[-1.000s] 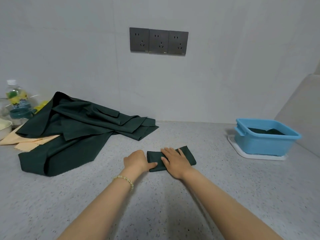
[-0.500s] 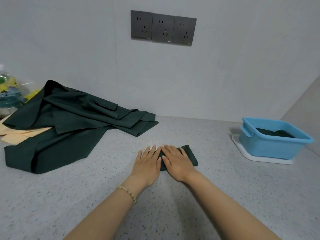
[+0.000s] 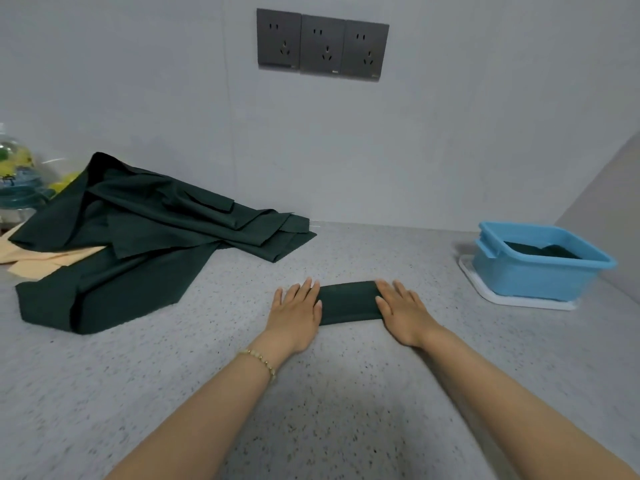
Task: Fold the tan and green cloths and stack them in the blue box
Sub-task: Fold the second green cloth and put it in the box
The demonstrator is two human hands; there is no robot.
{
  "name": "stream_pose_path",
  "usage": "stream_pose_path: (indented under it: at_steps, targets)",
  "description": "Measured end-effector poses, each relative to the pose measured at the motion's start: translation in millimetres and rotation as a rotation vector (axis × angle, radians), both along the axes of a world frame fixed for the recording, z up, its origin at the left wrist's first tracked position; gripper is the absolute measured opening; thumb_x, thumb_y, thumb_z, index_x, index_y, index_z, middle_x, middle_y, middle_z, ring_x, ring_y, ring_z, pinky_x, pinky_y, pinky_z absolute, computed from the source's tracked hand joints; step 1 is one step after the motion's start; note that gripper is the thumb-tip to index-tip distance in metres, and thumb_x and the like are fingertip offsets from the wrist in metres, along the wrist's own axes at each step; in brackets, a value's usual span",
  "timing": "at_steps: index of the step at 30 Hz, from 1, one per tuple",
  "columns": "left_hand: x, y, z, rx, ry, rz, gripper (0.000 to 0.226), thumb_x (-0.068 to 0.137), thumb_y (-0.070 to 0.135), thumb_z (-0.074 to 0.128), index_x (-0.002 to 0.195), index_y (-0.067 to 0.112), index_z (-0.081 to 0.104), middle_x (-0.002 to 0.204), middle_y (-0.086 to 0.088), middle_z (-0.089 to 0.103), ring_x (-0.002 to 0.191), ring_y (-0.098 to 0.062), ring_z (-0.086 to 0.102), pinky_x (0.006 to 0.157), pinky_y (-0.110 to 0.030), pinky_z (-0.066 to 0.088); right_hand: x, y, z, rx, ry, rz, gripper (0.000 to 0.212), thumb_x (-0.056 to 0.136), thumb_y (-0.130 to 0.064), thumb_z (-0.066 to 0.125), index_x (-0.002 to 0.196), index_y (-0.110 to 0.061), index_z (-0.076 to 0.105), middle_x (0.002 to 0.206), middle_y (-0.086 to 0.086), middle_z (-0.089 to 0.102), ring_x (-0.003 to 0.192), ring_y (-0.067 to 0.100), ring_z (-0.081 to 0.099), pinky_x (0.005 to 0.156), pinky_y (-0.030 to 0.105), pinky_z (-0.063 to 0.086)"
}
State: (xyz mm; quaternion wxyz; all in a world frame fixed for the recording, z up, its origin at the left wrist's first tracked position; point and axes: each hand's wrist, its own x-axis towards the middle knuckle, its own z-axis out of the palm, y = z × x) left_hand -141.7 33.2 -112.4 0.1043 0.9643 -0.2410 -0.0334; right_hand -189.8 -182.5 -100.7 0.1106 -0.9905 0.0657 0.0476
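A small folded dark green cloth (image 3: pixel 348 301) lies flat on the grey speckled counter in front of me. My left hand (image 3: pixel 298 310) presses flat on its left end and my right hand (image 3: pixel 401 310) presses flat on its right end, fingers straight. A heap of unfolded dark green cloths (image 3: pixel 138 237) lies at the left, with tan cloth (image 3: pixel 38 261) showing from under it. The blue box (image 3: pixel 540 271) stands at the right on a white tray and holds dark green cloth (image 3: pixel 543 252).
The counter (image 3: pixel 346 393) meets a grey wall with three dark sockets (image 3: pixel 322 45). A side wall rises just right of the blue box. A bottle and bowls (image 3: pixel 17 181) stand at the far left behind the cloth heap.
My hands were together on the folded cloth; they have slid apart to its two ends, uncovering its middle. The view has shifted slightly.
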Motion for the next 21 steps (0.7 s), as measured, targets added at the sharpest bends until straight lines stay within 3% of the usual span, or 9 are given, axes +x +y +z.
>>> stream_pose_path:
  at_steps: [2, 4, 7, 9, 11, 13, 15, 18, 21]
  targets:
    - [-2.8, 0.4, 5.8, 0.024, 0.013, 0.004, 0.052, 0.104, 0.034, 0.008, 0.153, 0.02, -0.003, 0.161, 0.004, -0.004, 0.146, -0.018, 0.003, 0.119, -0.039, -0.003, -9.4, -2.3, 8.6, 0.038, 0.022, -0.047, 0.055, 0.104, -0.037, 0.014, 0.152, -0.014, 0.003, 0.16, 0.003, 0.001, 0.147, 0.02, -0.002, 0.119, 0.036, 0.002]
    - [-4.2, 0.3, 14.6, 0.03, 0.006, 0.012, 0.052, 0.104, 0.036, 0.012, 0.153, 0.019, 0.008, 0.16, 0.002, 0.01, 0.143, -0.021, 0.014, 0.117, -0.037, 0.007, -21.4, -4.4, 16.9, 0.194, -0.104, -0.121, 0.057, 0.103, -0.037, 0.027, 0.15, -0.006, 0.017, 0.157, 0.009, 0.018, 0.144, 0.025, 0.017, 0.117, 0.036, 0.016]
    - [-10.2, 2.0, 25.3, -0.122, -0.026, 0.029, 0.043, 0.104, 0.037, 0.022, 0.131, 0.022, 0.052, 0.134, -0.001, 0.054, 0.122, -0.022, 0.041, 0.1, -0.032, 0.026, -41.8, -5.3, 29.2, 0.407, -0.27, -0.32, 0.052, 0.099, -0.032, 0.044, 0.143, -0.005, 0.036, 0.148, 0.011, 0.038, 0.133, 0.026, 0.04, 0.109, 0.036, 0.031]
    - [-15.5, 2.0, 28.4, -0.298, 0.063, 0.011, 0.032, 0.102, 0.032, 0.036, 0.11, 0.023, 0.066, 0.111, 0.004, 0.065, 0.111, -0.021, 0.055, 0.092, -0.028, 0.036, -45.2, -3.6, 33.3, 0.505, -0.21, -0.423, 0.046, 0.096, -0.025, 0.051, 0.13, 0.005, 0.049, 0.127, 0.022, 0.056, 0.112, 0.033, 0.058, 0.097, 0.038, 0.044]
    - [-23.6, -1.2, 30.5, -0.44, 0.197, -0.014, 0.028, 0.098, 0.029, 0.05, 0.116, 0.018, 0.068, 0.118, 0.004, 0.066, 0.112, -0.016, 0.058, 0.097, -0.029, 0.043, -47.7, 5.8, 39.0, 0.749, -0.141, -0.466, 0.038, 0.094, -0.018, 0.055, 0.119, 0.011, 0.055, 0.093, 0.024, 0.067, 0.077, 0.03, 0.066, 0.074, 0.033, 0.055]
    - [-32.0, -6.2, 31.2, -0.489, 0.218, -0.023, 0.031, 0.095, 0.031, 0.056, 0.121, 0.016, 0.066, 0.123, 0.002, 0.064, 0.117, -0.015, 0.055, 0.102, -0.031, 0.043, -49.4, 18.9, 46.6, 1.009, -0.094, -0.517, 0.03, 0.092, -0.012, 0.059, 0.113, 0.011, 0.057, 0.078, 0.017, 0.064, 0.065, 0.022, 0.063, 0.061, 0.026, 0.058]
    - [-38.0, -11.0, 29.6, -0.505, 0.194, -0.01, 0.033, 0.094, 0.032, 0.058, 0.122, 0.016, 0.065, 0.125, -0.001, 0.063, 0.122, -0.016, 0.05, 0.105, -0.035, 0.04, -48.0, 31.0, 48.5, 1.172, -0.073, -0.55, 0.023, 0.091, -0.007, 0.06, 0.109, 0.006, 0.058, 0.09, 0.017, 0.067, 0.074, 0.022, 0.065, 0.061, 0.026, 0.058]
    - [-42.6, -13.5, 28.5, -0.565, 0.25, -0.003, 0.034, 0.093, 0.03, 0.059, 0.122, 0.012, 0.065, 0.125, -0.002, 0.063, 0.118, -0.02, 0.054, 0.103, -0.034, 0.043, -47.5, 47.8, 46.6, 1.379, -0.05, -0.546, 0.019, 0.09, 0.0, 0.057, 0.11, 0.002, 0.057, 0.114, 0.02, 0.064, 0.092, 0.025, 0.064, 0.076, 0.031, 0.053]
    - [-43.3, -15.9, 38.3, -0.715, 0.333, 0.064, 0.044, 0.09, 0.033, 0.063, 0.126, 0.007, 0.057, 0.126, -0.005, 0.061, 0.11, -0.017, 0.058, 0.096, -0.029, 0.046, -50.6, 52.1, 49.9, 1.476, -0.049, -0.488, 0.023, 0.09, 0.003, 0.055, 0.114, 0.003, 0.057, 0.117, 0.02, 0.064, 0.09, 0.023, 0.064, 0.072, 0.029, 0.055]
